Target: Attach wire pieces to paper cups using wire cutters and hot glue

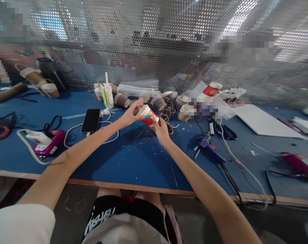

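Note:
A red and white paper cup (pixel 150 119) is tilted above the blue table, its white end toward the upper left. My left hand (pixel 131 113) grips it near the white end, fingers curled around. At the lower right side of the cup, my right hand (pixel 161 131) pinches it between thumb and fingers. A small teal strip shows across the cup's side; what it is cannot be made out. Just behind the hands lie a bundle of brown cord (pixel 167 110) and a brown paper cup (pixel 158 102) on its side.
A phone (pixel 91 120) with a white cable lies left, near a purple power strip (pixel 51 143). To the right are a blue glue gun (pixel 210 149), scissors (pixel 226 131) and a white board (pixel 266 121). A drink carton (pixel 107 96) stands behind. Perforated metal (pixel 143 57) closes the back.

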Tool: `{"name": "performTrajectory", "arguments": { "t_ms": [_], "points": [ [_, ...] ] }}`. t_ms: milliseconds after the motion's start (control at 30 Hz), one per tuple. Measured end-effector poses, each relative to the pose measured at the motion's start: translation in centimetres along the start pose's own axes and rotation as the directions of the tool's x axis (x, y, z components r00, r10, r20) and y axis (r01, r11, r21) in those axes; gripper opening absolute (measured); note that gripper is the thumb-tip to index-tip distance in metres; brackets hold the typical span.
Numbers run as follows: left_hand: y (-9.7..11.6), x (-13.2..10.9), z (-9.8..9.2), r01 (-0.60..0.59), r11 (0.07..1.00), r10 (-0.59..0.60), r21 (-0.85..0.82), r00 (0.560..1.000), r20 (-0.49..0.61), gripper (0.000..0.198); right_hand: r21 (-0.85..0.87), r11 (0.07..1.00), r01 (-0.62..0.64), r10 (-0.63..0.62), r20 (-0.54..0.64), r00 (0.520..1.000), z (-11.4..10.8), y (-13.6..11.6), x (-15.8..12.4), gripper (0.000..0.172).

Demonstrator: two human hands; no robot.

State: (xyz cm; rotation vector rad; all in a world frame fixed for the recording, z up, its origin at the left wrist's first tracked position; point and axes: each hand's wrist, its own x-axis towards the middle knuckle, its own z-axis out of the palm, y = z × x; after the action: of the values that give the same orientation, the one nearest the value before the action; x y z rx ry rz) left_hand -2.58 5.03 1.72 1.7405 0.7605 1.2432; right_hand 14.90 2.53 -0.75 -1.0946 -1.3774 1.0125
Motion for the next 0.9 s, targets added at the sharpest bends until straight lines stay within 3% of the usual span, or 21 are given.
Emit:
{"name": "performTrajectory", "arguments": {
  "t_ms": [100,167,233,333,367,433,500,633,767,900],
  "points": [
    [-1.2,-0.9,2.1,0.026,0.973,-0.077,-0.231,0.974,-0.212,0.08,-0.019,1.0,-0.006,0.007,0.023,1.0,0.6,0.0,-0.7,0.043],
    [-1.6,-1.5,3.2,0.065,0.931,-0.144,-0.36,0.97,-0.197,0.07,-0.09,0.996,0.022,-0.018,0.048,0.999,0.5,-0.5,-1.1,0.044],
    [-1.8,-1.8,3.4,0.093,0.882,-0.194,-0.461,0.965,-0.175,0.059,-0.284,0.949,0.139,-0.119,0.087,0.989,-0.1,-1.4,-1.3,0.041],
    [-1.8,-1.5,2.0,0.181,0.804,-0.309,-0.566,0.941,-0.139,0.045,-0.652,0.699,0.292,-0.3,0.103,0.948,-2.2,-3.0,-0.8,0.032],
    [-1.8,-1.3,1.4,0.234,0.755,-0.372,-0.613,0.922,-0.106,0.041,-0.749,0.611,0.256,-0.297,0.083,0.951,-3.0,-3.5,-0.5,0.028],
    [-1.9,-1.0,0.2,0.31,0.626,-0.491,-0.715,0.869,-0.053,0.038,-0.86,0.486,0.155,-0.135,0.101,0.986,-4.6,-4.2,0.0,0.027],
    [-1.9,-0.8,-0.4,0.34,0.517,-0.548,-0.786,0.836,0.001,0.04,-0.874,0.471,0.119,0.082,0.177,0.981,-5.7,-4.3,0.3,0.03],
    [-2.2,-0.9,-0.1,0.458,0.409,-0.538,-0.789,0.82,0.197,0.043,-0.857,0.503,0.115,0.188,0.239,0.953,-6.5,-3.4,0.2,0.032],
    [-2.7,-1.0,0.3,0.55,0.358,-0.54,-0.755,0.781,0.313,0.038,-0.871,0.456,0.183,0.034,0.222,0.974,-6.4,-2.0,-0.1,0.032],
    [-3.0,-0.9,0.3,0.558,0.364,-0.521,-0.746,0.786,0.334,0.035,-0.889,0.377,0.26,-0.148,0.219,0.964,-6.2,-1.0,-0.1,0.031]
  ]
}}
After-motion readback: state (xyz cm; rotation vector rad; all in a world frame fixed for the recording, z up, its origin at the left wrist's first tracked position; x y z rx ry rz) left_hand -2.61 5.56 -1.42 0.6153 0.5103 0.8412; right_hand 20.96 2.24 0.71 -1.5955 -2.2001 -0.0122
